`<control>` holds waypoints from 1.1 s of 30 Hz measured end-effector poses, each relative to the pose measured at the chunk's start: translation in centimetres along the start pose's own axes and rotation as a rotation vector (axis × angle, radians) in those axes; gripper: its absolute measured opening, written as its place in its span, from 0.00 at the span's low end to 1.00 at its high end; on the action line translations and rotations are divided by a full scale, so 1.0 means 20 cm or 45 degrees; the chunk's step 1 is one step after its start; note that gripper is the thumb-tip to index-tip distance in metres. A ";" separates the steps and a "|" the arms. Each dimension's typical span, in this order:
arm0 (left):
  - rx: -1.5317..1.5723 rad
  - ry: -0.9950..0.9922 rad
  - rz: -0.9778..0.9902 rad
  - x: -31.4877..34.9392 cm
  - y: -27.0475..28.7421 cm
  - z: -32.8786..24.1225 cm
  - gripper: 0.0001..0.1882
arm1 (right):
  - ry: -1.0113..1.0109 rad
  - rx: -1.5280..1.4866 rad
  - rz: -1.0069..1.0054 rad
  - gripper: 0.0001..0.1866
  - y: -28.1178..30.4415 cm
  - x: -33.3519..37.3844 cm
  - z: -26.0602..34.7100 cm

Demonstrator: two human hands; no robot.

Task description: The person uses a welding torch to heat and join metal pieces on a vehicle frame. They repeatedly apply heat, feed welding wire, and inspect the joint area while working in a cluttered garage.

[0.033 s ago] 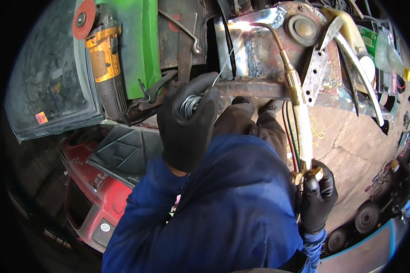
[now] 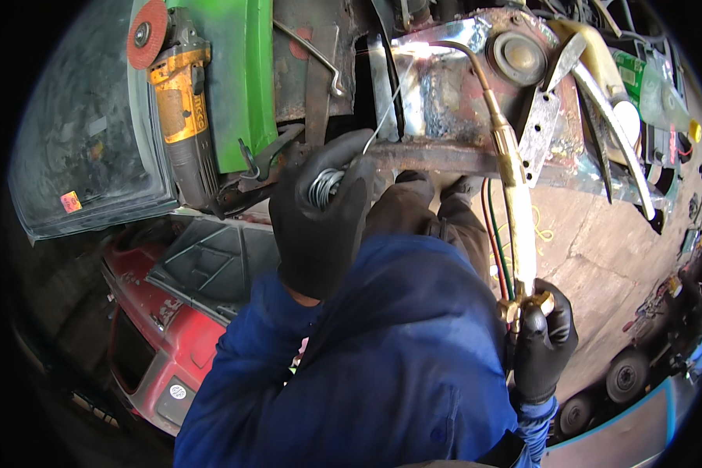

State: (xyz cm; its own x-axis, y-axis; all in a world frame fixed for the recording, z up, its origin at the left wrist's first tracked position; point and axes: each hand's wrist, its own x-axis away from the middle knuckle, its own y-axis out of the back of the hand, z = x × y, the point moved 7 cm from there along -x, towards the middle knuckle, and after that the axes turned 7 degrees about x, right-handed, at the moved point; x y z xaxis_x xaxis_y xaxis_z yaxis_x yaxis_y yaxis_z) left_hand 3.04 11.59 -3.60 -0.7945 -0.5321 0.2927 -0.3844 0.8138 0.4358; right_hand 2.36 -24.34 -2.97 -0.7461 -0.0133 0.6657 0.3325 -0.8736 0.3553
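My left hand (image 2: 320, 214), in a black glove, is closed round a small coil of welding wire (image 2: 324, 187). The wire's free end rises from the fingers toward a bright glowing spot on a rusty, partly shiny metal panel (image 2: 452, 97). Low on the right, my gloved right hand (image 2: 544, 343) grips a brass gas welding torch (image 2: 515, 210) by its valve end. From there the torch stretches upward, and its bent copper nozzle points left at the glow. Whether the wire touches the panel is lost in the glare.
An angle grinder (image 2: 181, 117) lies beside a green panel (image 2: 234, 78) on the left. Locking pliers (image 2: 600, 101) and a holed metal strip (image 2: 540, 129) are right of the weld. Red and green hoses (image 2: 498, 242) hang behind the torch. A red car body (image 2: 183, 335) stands lower left.
The bench, panel and torch nozzle sit very slightly lower in the picture. Both hands keep their grips in nearly the same places.
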 end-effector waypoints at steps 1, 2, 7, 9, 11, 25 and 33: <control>0.099 0.102 -0.024 0.01 0.01 0.01 0.15 | -0.029 0.010 -0.033 0.28 0.03 0.01 0.00; 0.223 0.161 -0.039 0.02 0.01 0.01 0.15 | -0.025 -0.071 -0.040 0.25 0.04 0.01 0.00; 0.335 0.186 -0.057 0.04 0.01 -0.01 0.15 | 0.028 0.006 -0.175 0.27 0.20 0.01 0.05; 0.414 0.149 -0.061 0.03 0.00 0.00 0.16 | 0.136 0.139 -0.256 0.32 0.24 -0.02 0.07; 0.435 0.199 -0.032 0.04 0.00 0.03 0.17 | 0.159 0.053 -0.304 0.31 0.27 -0.01 0.07; 0.638 0.253 0.103 0.08 -0.03 0.11 0.16 | 0.153 -0.035 -0.331 0.30 0.29 0.08 0.08; 0.579 0.141 0.197 0.10 -0.05 0.15 0.18 | 0.159 -0.017 -0.354 0.30 0.25 0.10 0.09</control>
State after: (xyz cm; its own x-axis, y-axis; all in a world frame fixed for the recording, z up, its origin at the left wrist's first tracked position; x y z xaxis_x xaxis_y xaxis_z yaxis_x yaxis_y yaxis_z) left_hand 0.48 10.44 -6.00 -0.8131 -0.3987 0.4241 -0.4521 0.8915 -0.0285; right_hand 3.58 -27.90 1.48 -0.8728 0.1681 0.4583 0.0988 -0.8586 0.5030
